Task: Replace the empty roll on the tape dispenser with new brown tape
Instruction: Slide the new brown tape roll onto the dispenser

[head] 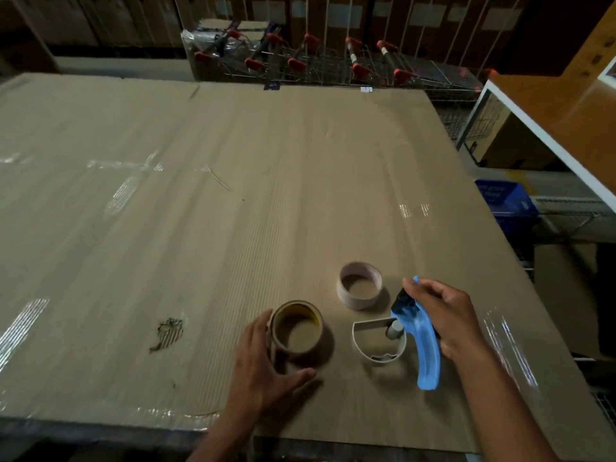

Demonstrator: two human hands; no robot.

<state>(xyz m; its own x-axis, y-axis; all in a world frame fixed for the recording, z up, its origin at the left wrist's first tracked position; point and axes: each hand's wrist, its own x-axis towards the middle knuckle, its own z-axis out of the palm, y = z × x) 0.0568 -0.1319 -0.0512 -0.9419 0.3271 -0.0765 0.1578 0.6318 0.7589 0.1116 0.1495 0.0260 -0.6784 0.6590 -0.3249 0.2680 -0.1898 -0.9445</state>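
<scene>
Brown tape roll (296, 331) lies flat just left of blue dispenser (413, 338), left hand (263, 361) cupped loosely around it. Right hand (443, 315) grips dispenser handle; empty core (360, 285) sits just behind dispenser on cardboard (200, 195). No legible writing.

Matt ribbed cardboard sheet (233, 195) with glossy clear tape strips (123, 195) at 9 o'clock; smooth blue plastic dispenser (423, 341); pale paper core (360, 286); glossy brown tape roll (296, 328)

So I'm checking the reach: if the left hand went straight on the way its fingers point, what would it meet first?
The left hand would meet the brown tape roll first; its fingers already curl beside it, apparently touching.
</scene>
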